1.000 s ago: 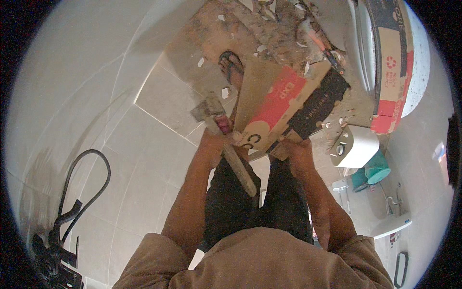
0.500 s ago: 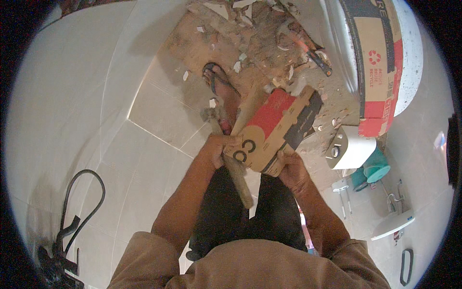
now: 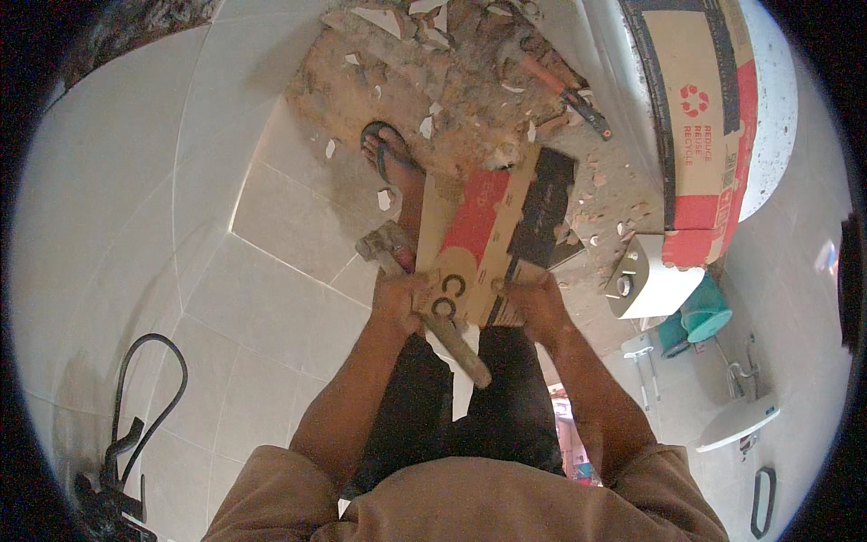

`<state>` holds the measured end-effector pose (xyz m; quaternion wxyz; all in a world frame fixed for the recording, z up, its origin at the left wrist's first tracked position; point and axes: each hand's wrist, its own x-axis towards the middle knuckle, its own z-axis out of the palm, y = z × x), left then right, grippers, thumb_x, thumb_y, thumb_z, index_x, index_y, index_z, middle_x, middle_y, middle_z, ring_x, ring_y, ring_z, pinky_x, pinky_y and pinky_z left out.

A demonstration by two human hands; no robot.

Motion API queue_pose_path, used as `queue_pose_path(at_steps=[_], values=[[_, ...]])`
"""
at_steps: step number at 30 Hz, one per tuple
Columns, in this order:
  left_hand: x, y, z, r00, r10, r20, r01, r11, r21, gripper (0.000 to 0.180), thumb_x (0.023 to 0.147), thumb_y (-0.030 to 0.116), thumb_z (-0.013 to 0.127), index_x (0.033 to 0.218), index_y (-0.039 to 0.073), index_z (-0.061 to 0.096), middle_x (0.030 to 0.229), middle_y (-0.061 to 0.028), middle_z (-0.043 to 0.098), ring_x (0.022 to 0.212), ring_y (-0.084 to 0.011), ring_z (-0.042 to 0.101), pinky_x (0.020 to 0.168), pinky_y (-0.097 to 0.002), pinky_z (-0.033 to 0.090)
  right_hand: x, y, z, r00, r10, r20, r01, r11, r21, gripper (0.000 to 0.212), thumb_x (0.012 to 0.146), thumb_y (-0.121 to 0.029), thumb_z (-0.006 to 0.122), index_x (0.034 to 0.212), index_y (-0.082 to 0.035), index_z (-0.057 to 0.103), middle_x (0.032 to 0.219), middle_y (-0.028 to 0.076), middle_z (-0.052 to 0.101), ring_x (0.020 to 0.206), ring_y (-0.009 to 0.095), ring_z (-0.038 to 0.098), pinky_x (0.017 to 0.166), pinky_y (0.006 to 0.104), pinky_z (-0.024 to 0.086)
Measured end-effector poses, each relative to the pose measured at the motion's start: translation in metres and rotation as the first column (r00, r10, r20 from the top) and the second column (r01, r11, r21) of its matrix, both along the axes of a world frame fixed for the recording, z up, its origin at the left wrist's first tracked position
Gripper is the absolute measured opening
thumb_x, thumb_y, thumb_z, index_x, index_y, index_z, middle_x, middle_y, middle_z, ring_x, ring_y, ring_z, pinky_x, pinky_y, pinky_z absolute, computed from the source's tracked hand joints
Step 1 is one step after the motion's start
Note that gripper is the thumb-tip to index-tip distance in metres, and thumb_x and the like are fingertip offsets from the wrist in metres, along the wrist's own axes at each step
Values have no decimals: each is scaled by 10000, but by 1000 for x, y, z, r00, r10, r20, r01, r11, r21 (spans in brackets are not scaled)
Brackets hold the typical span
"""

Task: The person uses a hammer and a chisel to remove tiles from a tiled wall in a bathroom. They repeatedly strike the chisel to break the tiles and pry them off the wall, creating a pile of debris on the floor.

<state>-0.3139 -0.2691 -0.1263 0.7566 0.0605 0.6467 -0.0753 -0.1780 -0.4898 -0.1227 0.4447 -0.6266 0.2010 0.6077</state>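
Observation:
Both hands hold a flat piece of brown cardboard (image 3: 479, 226) with red and black printed bands, in front of my legs. My left hand (image 3: 397, 303) is closed round the wooden handle of a hammer (image 3: 459, 348) and also meets the cardboard's lower left edge. The hammer lies slantwise, its dusty head up and left of that hand, the handle's end pointing toward my lap. My right hand (image 3: 535, 303) grips the cardboard's lower right edge, thumb on the printed face. Beyond the cardboard, my sandalled foot (image 3: 395, 154) stands beside broken-up ground.
White tile shards (image 3: 426, 126) litter the dug-up soil. A long red and black tool (image 3: 569, 95) lies there. More cardboard (image 3: 682, 108) covers a white rounded fixture at right, near a white box (image 3: 646, 280), green bucket (image 3: 709, 312) and sink (image 3: 741, 425). A black hose (image 3: 149, 339) is at left.
The cardboard has turned more upright, its far end swinging left. The hammer has tilted, its head moving left and its handle end right. Both hands keep their hold.

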Motion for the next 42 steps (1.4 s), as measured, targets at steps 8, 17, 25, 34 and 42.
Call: queue_pose_path(at_steps=[8, 17, 25, 34, 42], values=[[33, 40, -71, 953, -263, -149, 300, 881, 365, 212, 924, 70, 727, 1096, 74, 603, 976, -60, 658, 812, -202, 636, 666, -353, 530, 123, 37, -58, 259, 647, 718, -329, 757, -564, 513, 843, 26, 614, 1327, -145, 633, 1213, 199, 639, 1092, 410, 624, 898, 487, 514], [148, 72, -169, 959, -283, 18, 212, 758, 616, 272, 913, 235, 774, 1067, 48, 651, 851, -78, 696, 770, -231, 706, 622, -400, 561, 111, -8, -204, -117, 852, 511, -481, 401, -779, 593, 979, -174, 593, 1548, -177, 427, 1656, 221, 219, 1483, 462, 252, 1136, 679, 201], [202, 64, -246, 424, -810, -405, 665, -25, 746, 661, 821, 427, 830, 1276, 14, 587, 958, -139, 730, 925, -358, 704, 898, -431, 550, 128, -27, -245, 181, 670, 720, -540, 680, -496, 730, 763, -225, 815, 1431, -155, 530, 1575, 181, 355, 1452, 465, 280, 1175, 595, 246], [212, 90, -258, 423, -904, -63, 672, 267, 690, 593, 823, 369, 816, 1243, 5, 609, 986, -179, 738, 843, -345, 729, 784, -440, 580, 161, -31, -243, 854, -10, 521, 174, 948, -268, 501, 884, -80, 734, 1304, 18, 479, 1148, 145, 672, 1013, 252, 664, 836, 359, 550], [204, 71, -300, 124, -796, -592, 642, -390, 660, 329, 863, 244, 693, 960, -71, 712, 918, -236, 736, 877, -396, 735, 819, -476, 581, 208, -18, -264, 715, 582, 388, -291, 752, -592, 336, 911, -190, 718, 1163, 14, 631, 1047, 118, 708, 986, 212, 672, 848, 358, 544]])
